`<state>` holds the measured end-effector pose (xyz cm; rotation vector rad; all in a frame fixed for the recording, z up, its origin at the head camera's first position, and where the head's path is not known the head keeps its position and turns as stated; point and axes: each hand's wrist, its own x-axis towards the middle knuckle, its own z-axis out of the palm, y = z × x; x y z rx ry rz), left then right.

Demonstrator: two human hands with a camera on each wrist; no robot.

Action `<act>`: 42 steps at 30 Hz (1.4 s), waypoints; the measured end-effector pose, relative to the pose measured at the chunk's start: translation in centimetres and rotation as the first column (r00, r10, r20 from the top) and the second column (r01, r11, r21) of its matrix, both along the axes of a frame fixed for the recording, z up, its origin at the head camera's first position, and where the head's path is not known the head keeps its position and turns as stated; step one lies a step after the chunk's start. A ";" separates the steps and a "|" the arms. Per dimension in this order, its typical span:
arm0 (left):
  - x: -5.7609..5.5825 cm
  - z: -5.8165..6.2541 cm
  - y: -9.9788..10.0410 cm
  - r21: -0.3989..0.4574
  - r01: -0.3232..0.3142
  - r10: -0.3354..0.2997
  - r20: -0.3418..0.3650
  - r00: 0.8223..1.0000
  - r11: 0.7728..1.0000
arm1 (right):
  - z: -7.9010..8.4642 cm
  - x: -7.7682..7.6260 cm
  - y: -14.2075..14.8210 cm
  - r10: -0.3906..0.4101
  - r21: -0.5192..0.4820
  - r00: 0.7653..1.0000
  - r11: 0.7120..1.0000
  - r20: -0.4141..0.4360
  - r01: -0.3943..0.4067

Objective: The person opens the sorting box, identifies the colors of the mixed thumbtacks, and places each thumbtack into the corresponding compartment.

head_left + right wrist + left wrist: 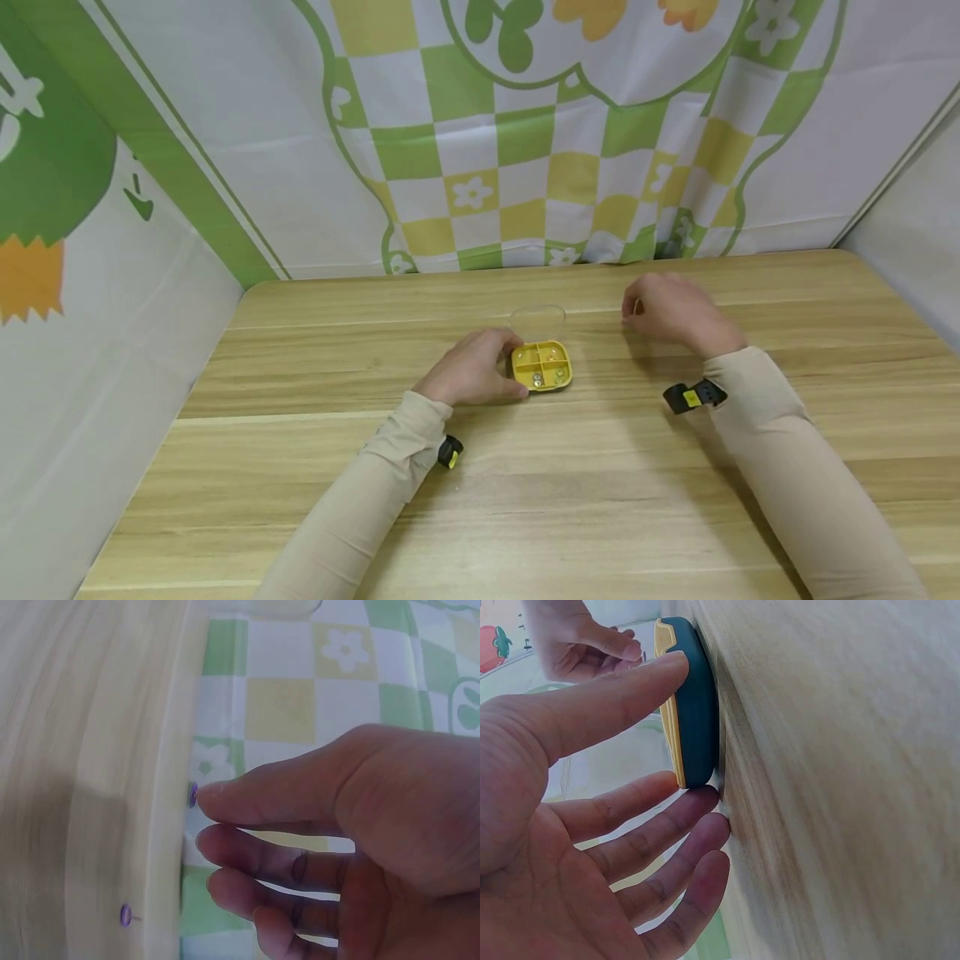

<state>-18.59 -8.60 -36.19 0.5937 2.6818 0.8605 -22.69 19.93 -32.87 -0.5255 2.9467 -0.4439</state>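
Observation:
A small yellow pill box (569, 374) with four compartments and a dark teal base (697, 712) lies on the table, its clear lid (538, 307) raised at the far side. Tiny shiny pieces sit in the compartments. My left hand (476, 367) holds the box at its left side, thumb at the near edge and fingertips at the far one. Off to the right, my right hand (671, 312) pinches a tiny purple stud (193, 795) at the tips of thumb and index finger. Another purple stud (126, 915), with a thin pin, is on the wood below that hand.
The wooden table (337, 492) runs back to a hanging cloth (420, 150) with green and yellow checks. A pale panel (150, 333) stands along the left side and a white one (915, 217) along the right. Both wrists carry black straps (684, 398).

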 end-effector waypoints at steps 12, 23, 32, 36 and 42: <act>0.0 0.0 0.0 0.003 0.008 -0.008 -0.001 1.000 1.000 | 0.2 0.6 -1.7 0.054 0.025 0.997 0.998 -0.054 -0.053; 0.0 -0.1 0.0 0.003 0.007 -0.007 0.000 1.000 1.000 | 0.3 1.3 -2.9 0.089 0.020 0.992 0.996 -0.087 -0.088; -0.1 0.0 0.0 0.001 0.003 -0.003 0.006 1.000 1.000 | 0.1 1.4 -3.4 0.102 0.007 0.988 0.995 -0.116 -0.102; -0.1 0.0 0.1 -0.005 0.001 -0.001 0.006 1.000 1.000 | 0.0 1.5 -3.7 0.109 0.002 0.986 0.994 -0.128 -0.109; -0.1 0.0 0.0 -0.008 0.004 -0.004 0.001 1.000 1.000 | -0.2 1.7 -4.3 0.138 -0.013 0.980 0.990 -0.144 -0.142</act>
